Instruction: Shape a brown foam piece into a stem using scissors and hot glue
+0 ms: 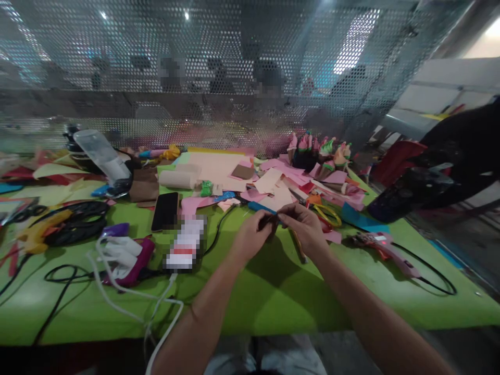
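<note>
My left hand (253, 234) and my right hand (302, 224) meet above the green table, fingertips pinched together. A narrow blue strip (261, 207) sticks out to the left from between them, with a little blue showing at the fingertips. Fingers cover the rest of it. Just under my right hand lies a thin yellow-orange stick-like tool (300, 247). Beyond my hands are pale pink sheets (269, 182) and scraps. Yellow-handled scissors (330, 214) rest beside my right hand.
Left are a charging phone (184, 245), a dark phone (164, 211), white cables, a clear bottle (103, 156) and a yellow glue gun (42, 232). A pink glue gun (390, 252) lies right. Cone-shaped crafts (328, 148) stand behind, before a perforated metal screen (219, 52).
</note>
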